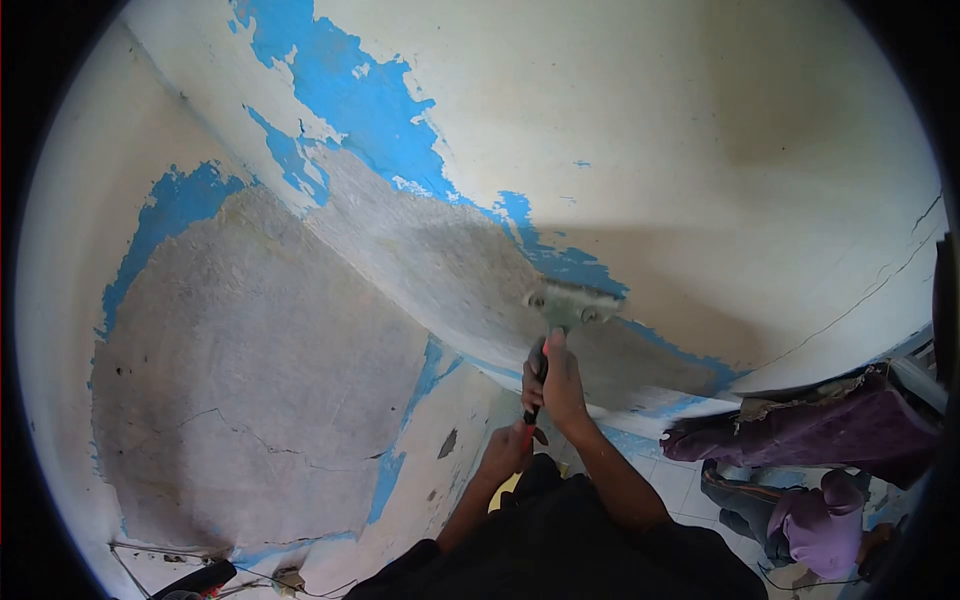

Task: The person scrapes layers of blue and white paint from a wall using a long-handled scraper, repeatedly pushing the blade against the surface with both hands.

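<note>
A scraper (572, 303) with a wide metal head and a red and black handle is held against the wall (660, 160). High on its handle, just below the head, my right hand (562, 388) is closed around it. My left hand (504, 455) grips the lower end of the same handle. The head lies at the boundary between blue paint (575, 266) and bare grey plaster (450, 245). Pale paint surrounds the ragged blue strip above.
A second wall (260, 320), mostly bare plaster with a crack, meets this one at a corner on the left. At lower right, a person in a purple top (825, 525) is near dark purple cloth (810, 425). Cables and an outlet box (289, 580) are low on the left.
</note>
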